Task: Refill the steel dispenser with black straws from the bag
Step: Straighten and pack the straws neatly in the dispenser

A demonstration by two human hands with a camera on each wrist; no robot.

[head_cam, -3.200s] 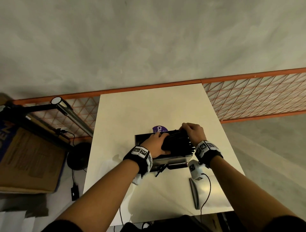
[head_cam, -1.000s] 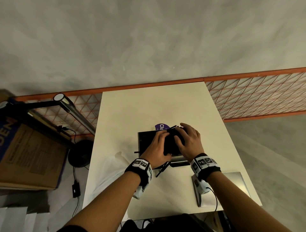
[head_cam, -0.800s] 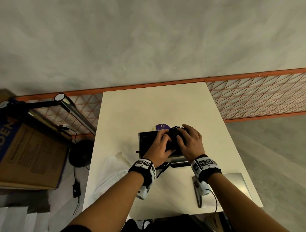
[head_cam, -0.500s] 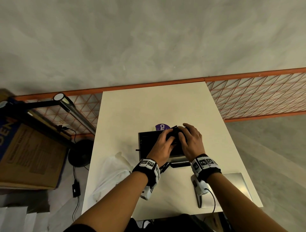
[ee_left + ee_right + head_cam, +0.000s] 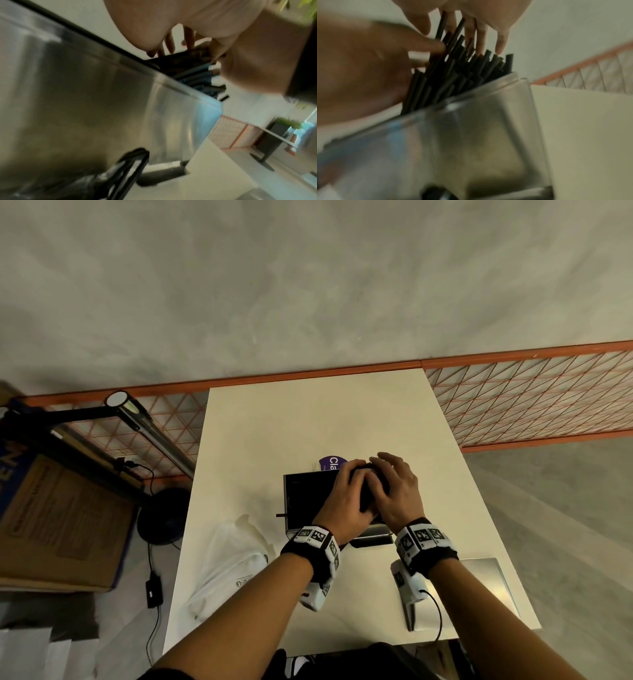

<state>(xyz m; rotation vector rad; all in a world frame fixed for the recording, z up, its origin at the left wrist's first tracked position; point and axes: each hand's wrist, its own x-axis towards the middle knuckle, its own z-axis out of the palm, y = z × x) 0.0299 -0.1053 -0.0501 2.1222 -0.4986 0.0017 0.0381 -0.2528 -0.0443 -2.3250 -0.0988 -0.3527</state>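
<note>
Many black straws (image 5: 453,75) crowding steel dispenser (image 5: 471,142).

Dispenser (image 5: 308,501) mid table (image 5: 308,419), straws (image 5: 453,70) in it, both hands on top; bag (image 5: 229,570) front-left, lid (image 5: 493,587) front-right.

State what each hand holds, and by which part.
Both the left hand and right hand press the black straws by their upper ends, at the steel dispenser's open top.
</note>
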